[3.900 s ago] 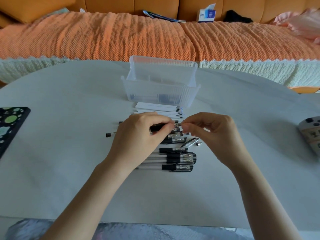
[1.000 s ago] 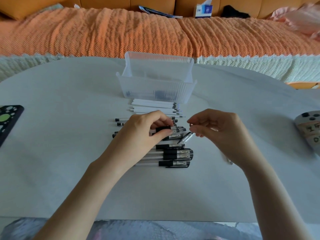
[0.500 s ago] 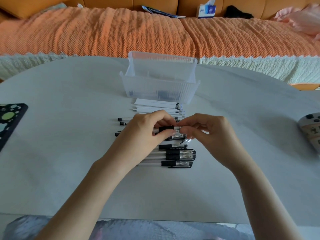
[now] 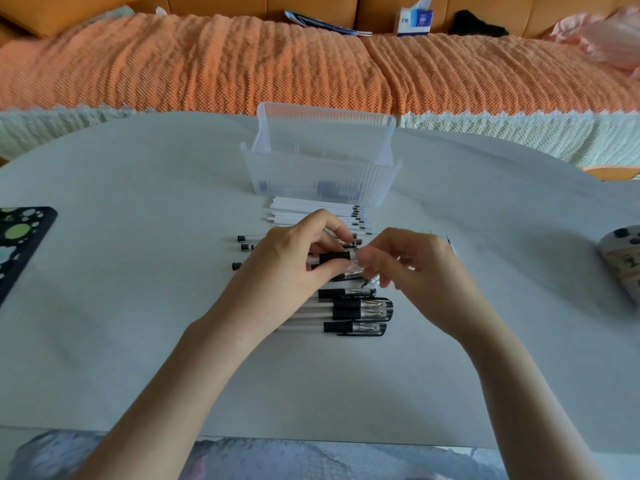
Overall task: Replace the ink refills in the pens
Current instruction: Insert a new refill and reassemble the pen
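Observation:
My left hand point(image 4: 287, 271) grips a pen point(image 4: 334, 259) by its black rubber grip, holding it level above the table. My right hand point(image 4: 415, 268) pinches the clear tip end of that same pen; its fingertips are blurred. Below the hands lie several capped black-and-clear pens point(image 4: 356, 310) in a row. A clear pen cap point(image 4: 372, 281) lies just under my right fingers. Behind the hands is a stack of white refills point(image 4: 311, 211), and thin clear refills with black end caps point(image 4: 247, 239) stick out to the left.
A clear plastic bin point(image 4: 322, 168) stands behind the refills. A dark spotted case point(image 4: 20, 237) lies at the left table edge, a game controller point(image 4: 623, 258) at the right. An orange sofa cover point(image 4: 311, 64) runs behind the white table point(image 4: 138, 341).
My right hand drew away from the pen a second ago, came back to its tip, and now works at that end. My left hand has kept its hold on the grip.

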Action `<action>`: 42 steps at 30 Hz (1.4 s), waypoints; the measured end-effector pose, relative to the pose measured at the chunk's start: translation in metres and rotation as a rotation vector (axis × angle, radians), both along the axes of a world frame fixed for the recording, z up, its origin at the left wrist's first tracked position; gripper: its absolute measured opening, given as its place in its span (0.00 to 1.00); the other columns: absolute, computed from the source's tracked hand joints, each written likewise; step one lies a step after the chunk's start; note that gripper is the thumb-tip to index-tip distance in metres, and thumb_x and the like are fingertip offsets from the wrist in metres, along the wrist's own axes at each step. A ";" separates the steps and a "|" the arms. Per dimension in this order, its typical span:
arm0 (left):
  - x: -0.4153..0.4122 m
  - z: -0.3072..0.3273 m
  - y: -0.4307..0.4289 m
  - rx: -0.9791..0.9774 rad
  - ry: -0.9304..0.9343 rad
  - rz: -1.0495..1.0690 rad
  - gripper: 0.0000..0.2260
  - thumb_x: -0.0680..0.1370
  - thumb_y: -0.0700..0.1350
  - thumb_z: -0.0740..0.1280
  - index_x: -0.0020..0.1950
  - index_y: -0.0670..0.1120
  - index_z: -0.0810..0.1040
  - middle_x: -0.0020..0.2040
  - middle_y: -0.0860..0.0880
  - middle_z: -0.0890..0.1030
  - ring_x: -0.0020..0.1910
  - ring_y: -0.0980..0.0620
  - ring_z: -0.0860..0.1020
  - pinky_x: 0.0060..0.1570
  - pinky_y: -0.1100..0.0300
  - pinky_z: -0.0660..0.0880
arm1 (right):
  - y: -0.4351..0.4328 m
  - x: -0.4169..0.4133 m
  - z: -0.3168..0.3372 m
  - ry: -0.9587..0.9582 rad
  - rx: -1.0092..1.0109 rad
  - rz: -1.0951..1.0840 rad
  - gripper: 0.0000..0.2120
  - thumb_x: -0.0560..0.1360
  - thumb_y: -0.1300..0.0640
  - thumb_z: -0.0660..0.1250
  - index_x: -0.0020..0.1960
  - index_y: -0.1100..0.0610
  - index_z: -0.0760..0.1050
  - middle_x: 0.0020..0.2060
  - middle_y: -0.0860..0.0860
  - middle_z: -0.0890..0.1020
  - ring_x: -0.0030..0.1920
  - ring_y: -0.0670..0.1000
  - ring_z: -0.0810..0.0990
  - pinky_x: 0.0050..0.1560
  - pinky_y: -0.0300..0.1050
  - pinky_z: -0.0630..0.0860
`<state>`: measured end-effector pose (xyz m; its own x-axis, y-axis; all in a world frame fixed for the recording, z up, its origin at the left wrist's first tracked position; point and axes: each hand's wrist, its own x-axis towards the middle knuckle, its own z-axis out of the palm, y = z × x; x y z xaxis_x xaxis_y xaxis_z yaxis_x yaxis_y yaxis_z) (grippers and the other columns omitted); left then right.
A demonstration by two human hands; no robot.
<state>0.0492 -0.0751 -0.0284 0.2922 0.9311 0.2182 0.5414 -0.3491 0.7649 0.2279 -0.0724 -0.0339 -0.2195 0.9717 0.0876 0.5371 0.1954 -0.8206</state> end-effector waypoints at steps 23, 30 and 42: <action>0.000 -0.001 -0.001 -0.008 0.020 0.001 0.10 0.71 0.47 0.73 0.49 0.53 0.74 0.43 0.60 0.82 0.45 0.65 0.79 0.44 0.76 0.69 | -0.001 0.000 0.002 -0.073 0.007 -0.025 0.17 0.77 0.45 0.58 0.36 0.53 0.77 0.30 0.45 0.81 0.27 0.46 0.75 0.33 0.33 0.69; -0.001 0.000 0.000 0.002 0.018 0.007 0.10 0.71 0.47 0.73 0.49 0.53 0.75 0.43 0.59 0.83 0.45 0.64 0.79 0.43 0.74 0.69 | -0.002 -0.001 0.006 0.053 -0.002 0.043 0.03 0.73 0.56 0.70 0.44 0.50 0.77 0.37 0.44 0.81 0.32 0.48 0.79 0.38 0.40 0.75; -0.002 -0.001 0.000 0.000 -0.010 0.005 0.10 0.71 0.47 0.73 0.50 0.51 0.76 0.42 0.59 0.83 0.45 0.65 0.79 0.40 0.76 0.68 | -0.002 -0.004 0.005 0.018 0.021 0.023 0.03 0.74 0.54 0.68 0.41 0.52 0.77 0.33 0.44 0.81 0.32 0.45 0.78 0.35 0.33 0.72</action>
